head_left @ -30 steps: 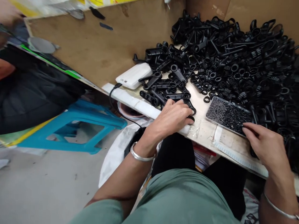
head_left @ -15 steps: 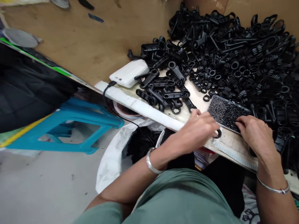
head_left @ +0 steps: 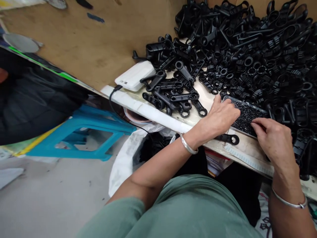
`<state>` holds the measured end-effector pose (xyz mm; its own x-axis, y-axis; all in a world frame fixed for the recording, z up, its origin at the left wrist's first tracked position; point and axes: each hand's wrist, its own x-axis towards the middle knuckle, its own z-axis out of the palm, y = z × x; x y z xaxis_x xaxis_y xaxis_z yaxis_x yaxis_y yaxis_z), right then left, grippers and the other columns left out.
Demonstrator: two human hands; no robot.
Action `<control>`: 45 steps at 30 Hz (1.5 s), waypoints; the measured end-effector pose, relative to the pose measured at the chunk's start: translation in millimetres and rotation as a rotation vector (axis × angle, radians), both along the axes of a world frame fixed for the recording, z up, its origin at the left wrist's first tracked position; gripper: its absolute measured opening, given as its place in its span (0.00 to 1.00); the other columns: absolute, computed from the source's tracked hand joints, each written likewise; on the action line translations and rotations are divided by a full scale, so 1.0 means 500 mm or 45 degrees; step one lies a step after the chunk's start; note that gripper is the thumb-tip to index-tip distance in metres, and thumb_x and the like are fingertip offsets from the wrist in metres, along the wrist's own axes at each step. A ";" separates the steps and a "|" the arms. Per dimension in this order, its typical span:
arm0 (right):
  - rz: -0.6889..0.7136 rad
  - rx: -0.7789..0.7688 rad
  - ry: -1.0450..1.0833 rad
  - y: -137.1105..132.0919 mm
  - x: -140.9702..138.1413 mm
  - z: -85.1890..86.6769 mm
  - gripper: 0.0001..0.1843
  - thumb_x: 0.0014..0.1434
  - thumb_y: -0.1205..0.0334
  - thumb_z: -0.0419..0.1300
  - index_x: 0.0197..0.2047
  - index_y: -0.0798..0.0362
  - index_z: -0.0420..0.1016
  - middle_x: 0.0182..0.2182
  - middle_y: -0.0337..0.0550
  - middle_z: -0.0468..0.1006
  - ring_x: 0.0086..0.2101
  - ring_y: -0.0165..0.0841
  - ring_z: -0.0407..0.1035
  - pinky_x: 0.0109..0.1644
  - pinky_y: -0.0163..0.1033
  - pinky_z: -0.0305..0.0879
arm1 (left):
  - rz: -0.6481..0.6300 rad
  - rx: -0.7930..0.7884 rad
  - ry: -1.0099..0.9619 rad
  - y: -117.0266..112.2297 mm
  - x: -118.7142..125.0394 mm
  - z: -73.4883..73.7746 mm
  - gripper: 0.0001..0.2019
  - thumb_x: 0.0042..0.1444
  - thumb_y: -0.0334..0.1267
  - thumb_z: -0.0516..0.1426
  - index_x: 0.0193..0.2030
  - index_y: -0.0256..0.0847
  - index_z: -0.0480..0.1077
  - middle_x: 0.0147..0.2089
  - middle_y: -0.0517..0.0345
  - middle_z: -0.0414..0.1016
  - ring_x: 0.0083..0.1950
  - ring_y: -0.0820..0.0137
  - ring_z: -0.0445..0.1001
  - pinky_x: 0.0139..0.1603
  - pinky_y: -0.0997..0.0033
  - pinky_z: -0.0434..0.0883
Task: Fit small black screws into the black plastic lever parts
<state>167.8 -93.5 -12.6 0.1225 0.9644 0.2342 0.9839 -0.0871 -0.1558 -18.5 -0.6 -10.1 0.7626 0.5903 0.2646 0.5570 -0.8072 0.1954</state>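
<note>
At the near left corner of the clear tray [head_left: 245,105] of tiny black pieces [head_left: 246,116], the left hand [head_left: 220,117] is resting palm down. Its fingers [head_left: 233,112] are curling close together over the rim and onto the pieces; I cannot tell whether they are pinching anything. At the tray's near edge, the right hand [head_left: 274,142] is lying with its fingers [head_left: 257,126] bent and drawn narrow, tips touching the pieces, and any grip there is hidden too. Just in front of the tray, a black lever [head_left: 230,138] with a ring end is lying flat on the table [head_left: 244,149], partly under the left wrist. Behind the tray and to either side, a heap of black plastic parts [head_left: 247,49] is covering the table. Well left of the tray, a white power bank [head_left: 135,75] is sitting by the table's edge. Below and far left of the tray, a blue stool [head_left: 81,132] is standing on the floor.
</note>
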 end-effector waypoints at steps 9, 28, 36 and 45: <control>0.073 0.154 0.276 -0.027 0.000 0.003 0.11 0.65 0.56 0.59 0.43 0.50 0.81 0.37 0.42 0.83 0.35 0.37 0.77 0.44 0.40 0.70 | -0.055 0.107 -0.043 -0.002 0.003 -0.019 0.16 0.64 0.21 0.47 0.33 0.37 0.72 0.30 0.54 0.72 0.43 0.61 0.69 0.50 0.54 0.58; 0.295 -0.140 0.241 -0.069 -0.085 -0.015 0.15 0.68 0.58 0.51 0.38 0.52 0.78 0.37 0.46 0.81 0.37 0.39 0.76 0.43 0.41 0.65 | -0.133 -0.259 0.073 -0.082 -0.075 -0.004 0.06 0.64 0.37 0.61 0.37 0.37 0.75 0.41 0.55 0.78 0.48 0.62 0.67 0.46 0.60 0.52; 0.256 -0.044 0.133 -0.061 -0.106 -0.021 0.10 0.61 0.63 0.54 0.31 0.52 0.74 0.27 0.42 0.77 0.27 0.34 0.69 0.33 0.39 0.58 | -0.129 -0.239 0.052 -0.086 -0.067 -0.025 0.08 0.65 0.34 0.59 0.34 0.37 0.75 0.39 0.54 0.79 0.47 0.63 0.67 0.46 0.61 0.52; 0.706 -0.345 0.158 -0.028 -0.060 0.023 0.12 0.62 0.67 0.52 0.28 0.53 0.72 0.25 0.38 0.73 0.25 0.29 0.67 0.31 0.35 0.56 | -0.152 -0.284 0.007 -0.085 -0.078 -0.022 0.07 0.65 0.35 0.59 0.37 0.37 0.77 0.40 0.53 0.80 0.47 0.63 0.68 0.44 0.62 0.53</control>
<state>137.7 -107.5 -1.0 -0.4025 0.9153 -0.0110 0.8700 0.3788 -0.3158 -57.4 -43.4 -21.0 0.8314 0.5393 0.1339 0.4618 -0.8046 0.3733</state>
